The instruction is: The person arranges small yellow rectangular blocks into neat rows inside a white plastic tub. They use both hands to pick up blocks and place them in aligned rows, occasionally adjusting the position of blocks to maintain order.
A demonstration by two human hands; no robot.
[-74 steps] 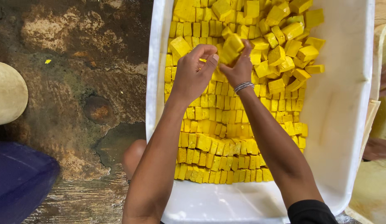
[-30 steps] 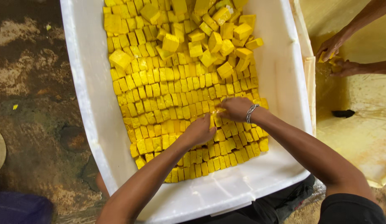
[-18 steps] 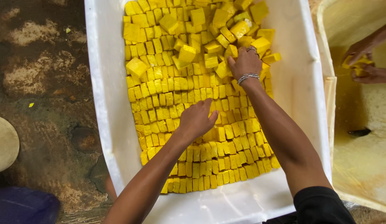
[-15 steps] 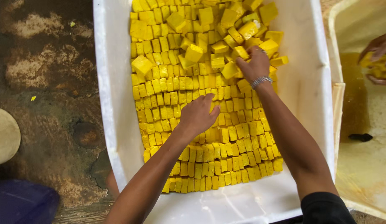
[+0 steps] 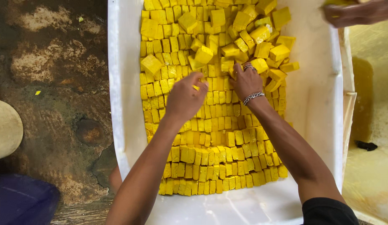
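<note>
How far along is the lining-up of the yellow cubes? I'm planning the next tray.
Done: neat rows fill the near part of the white tray. In hand: left hand and right hand work the middle rows. Left: the loose pile at the far end.

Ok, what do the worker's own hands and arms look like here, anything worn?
Both forearms are bare. The right hand has a ring on one finger, and a silver chain bracelet at the wrist; a black sleeve covers that upper arm. The left hand wears nothing visible.
</note>
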